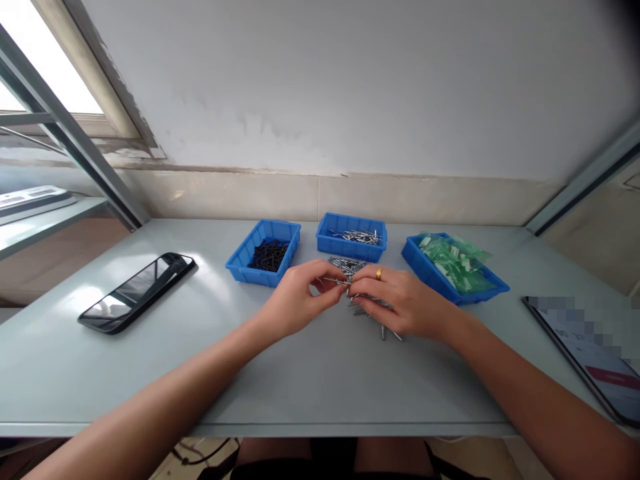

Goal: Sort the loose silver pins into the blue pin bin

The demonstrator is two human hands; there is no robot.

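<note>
A loose pile of silver nails [350,267] lies on the grey table [310,380], just in front of the middle bin. My left hand [295,300] pinches one thin silver nail between thumb and fingertips at the pile's edge. My right hand [400,300], with a gold ring on one finger, rests over the pile with its fingers curled on several nails; a few nails stick out beneath it. The two hands meet fingertip to fingertip.
Three blue bins stand at the back: the left bin [263,252] holds black screws, the middle bin [351,237] silver nails, the right bin [453,268] green plastic bags. A black phone [136,292] lies at the left. A tablet [590,353] lies at the right edge.
</note>
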